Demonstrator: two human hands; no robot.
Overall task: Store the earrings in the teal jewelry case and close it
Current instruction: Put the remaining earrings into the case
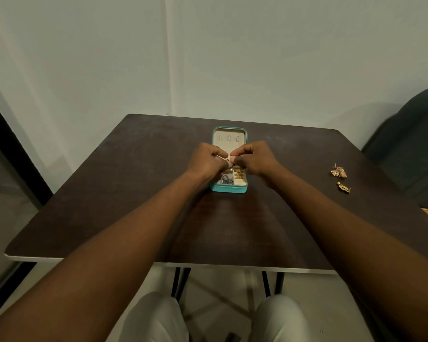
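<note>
Teal jewelry case (229, 188) open mid-surface (134, 193), lid flat for access; both hands (206, 161) (255, 157) over its tray, fingers (235, 154) pinched narrow on something tiny, likely an earring being seated; gold earrings (340, 177) waiting well apart, right.

Plain room, dark table (134, 193), bare wall (257, 58)

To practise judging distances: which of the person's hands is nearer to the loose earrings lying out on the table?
Right. The right hand is over the open teal case, on the side toward the loose earrings; the left hand is beyond it, further from them.
</note>
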